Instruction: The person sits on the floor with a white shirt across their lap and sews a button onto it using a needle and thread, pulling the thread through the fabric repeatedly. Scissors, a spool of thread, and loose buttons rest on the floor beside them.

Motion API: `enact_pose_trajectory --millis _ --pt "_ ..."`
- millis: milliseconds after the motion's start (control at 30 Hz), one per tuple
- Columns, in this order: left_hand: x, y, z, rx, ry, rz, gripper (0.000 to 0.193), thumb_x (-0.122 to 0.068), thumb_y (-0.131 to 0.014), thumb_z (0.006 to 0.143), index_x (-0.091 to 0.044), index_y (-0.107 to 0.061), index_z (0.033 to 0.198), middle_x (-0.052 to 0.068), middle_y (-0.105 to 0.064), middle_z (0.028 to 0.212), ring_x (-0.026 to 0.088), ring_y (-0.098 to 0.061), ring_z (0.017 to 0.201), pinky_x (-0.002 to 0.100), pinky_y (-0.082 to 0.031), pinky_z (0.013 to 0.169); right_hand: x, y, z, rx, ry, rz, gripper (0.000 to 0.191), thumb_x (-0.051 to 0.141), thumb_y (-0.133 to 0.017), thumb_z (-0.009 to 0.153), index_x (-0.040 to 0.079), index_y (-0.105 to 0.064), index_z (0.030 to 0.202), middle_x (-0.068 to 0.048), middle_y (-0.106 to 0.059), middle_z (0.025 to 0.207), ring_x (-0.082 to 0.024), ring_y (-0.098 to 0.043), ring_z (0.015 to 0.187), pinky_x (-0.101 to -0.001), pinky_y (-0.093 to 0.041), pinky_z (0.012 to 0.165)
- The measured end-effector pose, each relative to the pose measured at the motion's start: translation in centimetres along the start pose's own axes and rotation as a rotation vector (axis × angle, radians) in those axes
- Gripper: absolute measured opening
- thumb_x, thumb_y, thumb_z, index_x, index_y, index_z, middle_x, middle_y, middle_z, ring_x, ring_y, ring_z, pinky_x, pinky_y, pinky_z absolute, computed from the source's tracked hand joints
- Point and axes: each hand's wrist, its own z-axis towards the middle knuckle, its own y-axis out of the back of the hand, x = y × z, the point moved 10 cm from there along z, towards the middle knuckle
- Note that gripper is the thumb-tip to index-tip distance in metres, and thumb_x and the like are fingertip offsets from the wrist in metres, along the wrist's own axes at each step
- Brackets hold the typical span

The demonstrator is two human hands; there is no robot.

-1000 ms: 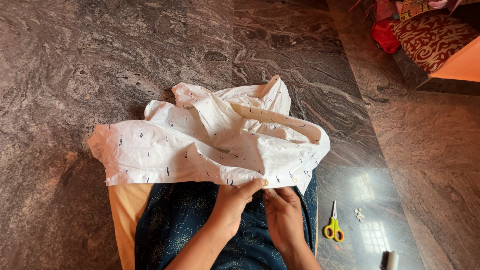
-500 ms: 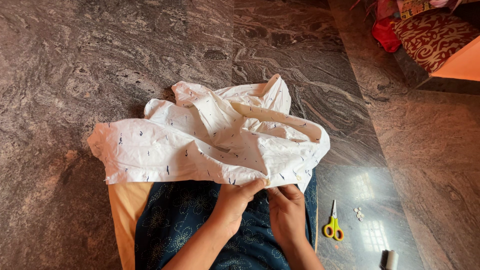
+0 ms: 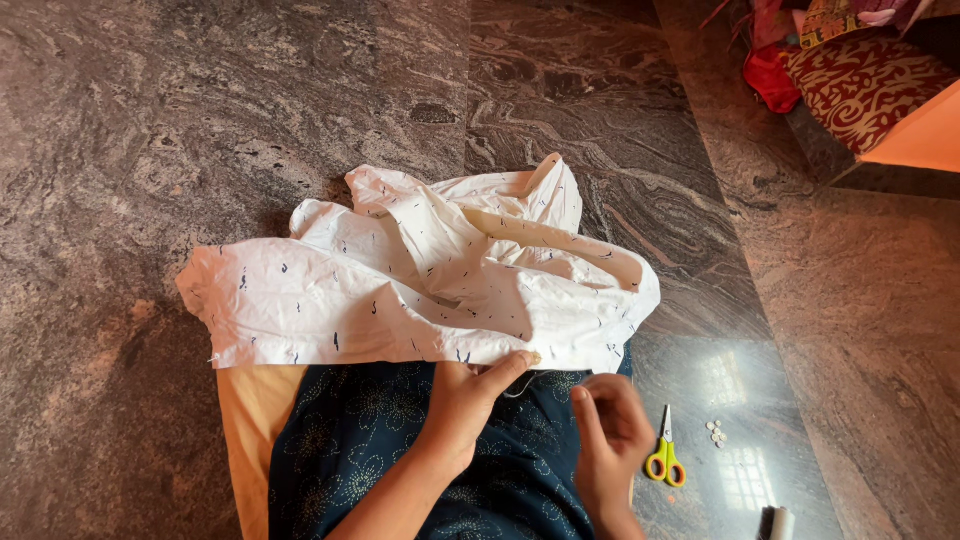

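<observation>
— That white garment point(image 3: 420, 285) lies over the lap, spilling onto the stone floor point(image 3: 150, 120)?
— Yes; the left hand point(image 3: 470, 395) pinches its near hem taut. The right hand point(image 3: 610, 440) is apart, fingers curled, beside yellow scissors point(image 3: 665, 462).

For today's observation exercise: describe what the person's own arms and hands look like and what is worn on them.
Both forearms are bare, with no sleeve in view. The left hand and right hand show no gloves; no ring, bangle or watch can be made out. The fingernails look short and unpainted.
</observation>
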Motion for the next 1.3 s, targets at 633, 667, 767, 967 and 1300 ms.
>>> enact_pose_trajectory --millis 633,667,767,967,1300 --pt "-2.9 -1.2 -0.3 0.013 -0.214 0.455 0.009 -0.004 -0.078 0.086 0.004 -0.075 0.084 0.0 -0.068 0.068 0.001 -0.053 0.061 0.024 -0.041 0.052 9.4 -7.5 0.0 0.208 0.691 -0.568 0.02 -0.014 -0.065 0.082 -0.001 -0.061 0.096 -0.014 -0.067 0.096 -0.029 -0.066 0.088 -0.0343 -0.052 0.078" --pt "-3.1 -1.6 -0.4 0.034 -0.23 0.417 0.008 -0.004 -0.077 0.085 0.003 -0.074 0.085 -0.002 -0.069 0.07 0.001 -0.055 0.063 0.023 -0.043 0.053 9.2 -7.2 0.0 0.202 0.696 -0.545 0.019 -0.015 -0.064 0.083 -0.001 -0.06 0.096 -0.014 -0.068 0.095 -0.028 -0.066 0.087 -0.034 -0.053 0.078" --pt "-3.2 -2.4 -1.2 0.063 -0.237 0.405 0.008 -0.006 -0.075 0.083 0.002 -0.073 0.085 -0.003 -0.07 0.069 0.001 -0.059 0.062 0.023 -0.046 0.053 9.0 -5.8 -0.7 0.151 0.722 -0.512 0.019 -0.016 -0.062 0.086 -0.001 -0.058 0.096 -0.014 -0.067 0.094 -0.028 -0.067 0.086 -0.0343 -0.054 0.076" --pt "-4.3 -2.5 -1.6 0.018 -0.331 0.696 0.014 -0.011 -0.076 0.083 0.002 -0.074 0.079 0.0 -0.068 0.061 0.004 -0.06 0.053 0.025 -0.046 0.051 10.8 -1.6 -2.1 -0.078 0.808 -0.343 0.017 -0.014 -0.052 0.094 0.001 -0.056 0.101 -0.014 -0.064 0.092 -0.024 -0.066 0.083 -0.033 -0.055 0.07" --pt "-3.9 -0.7 -0.3 -0.036 -0.218 0.459 0.011 -0.009 -0.078 0.08 0.001 -0.075 0.077 -0.005 -0.061 0.061 0.002 -0.043 0.054 0.025 -0.033 0.048 5.6 14.1 7.0 -0.332 0.013 0.65 0.018 0.006 -0.048 0.116 0.006 -0.052 0.099 -0.01 -0.065 0.099 -0.024 -0.071 0.108 -0.0389 -0.057 0.104"
